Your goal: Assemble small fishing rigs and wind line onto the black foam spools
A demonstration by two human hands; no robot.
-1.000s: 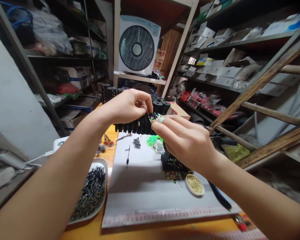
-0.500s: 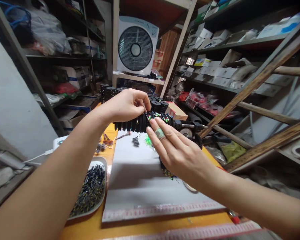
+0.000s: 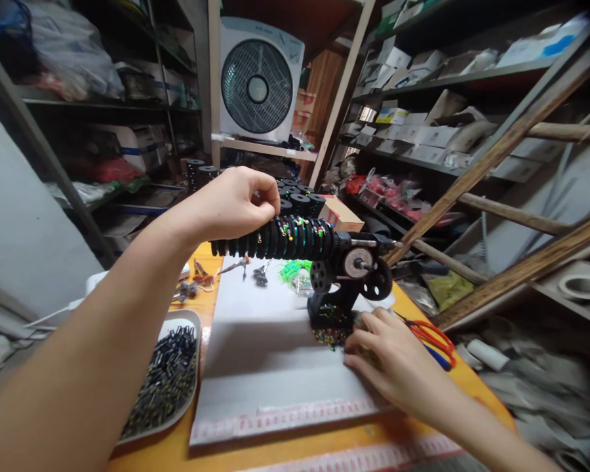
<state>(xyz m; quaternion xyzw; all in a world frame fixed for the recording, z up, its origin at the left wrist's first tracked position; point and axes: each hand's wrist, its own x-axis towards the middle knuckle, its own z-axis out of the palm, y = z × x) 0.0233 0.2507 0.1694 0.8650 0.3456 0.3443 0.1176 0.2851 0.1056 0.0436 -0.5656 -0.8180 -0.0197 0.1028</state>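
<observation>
Over the top of a black ribbed spool (image 3: 275, 239) hangs my left hand (image 3: 243, 200), its thumb and forefinger pinched together. Whatever sits between those fingertips is hidden. Small coloured beads and bright bits line the spool's ridges, and its right end joins a black hand-cranked winder (image 3: 347, 275) with gears. Low on the white board (image 3: 270, 377), my right hand (image 3: 391, 351) has its fingers bent down beside a small pile of coloured beads (image 3: 330, 337). Something yellowish shows under its fingers, too covered to name.
A tray (image 3: 196, 367) of small dark metal-like pieces stands at left. Green strands (image 3: 295, 270) and small dark tufts (image 3: 260, 274) lie behind the spool. Red-handled pliers (image 3: 435, 341) rest at right. More black spools (image 3: 299, 200) and a carton (image 3: 341, 214) stand behind.
My right hand has left the spool and come down to the board by the bead pile, uncovering the winder. My left hand stays pinched at the spool's top. The view has shifted slightly.
</observation>
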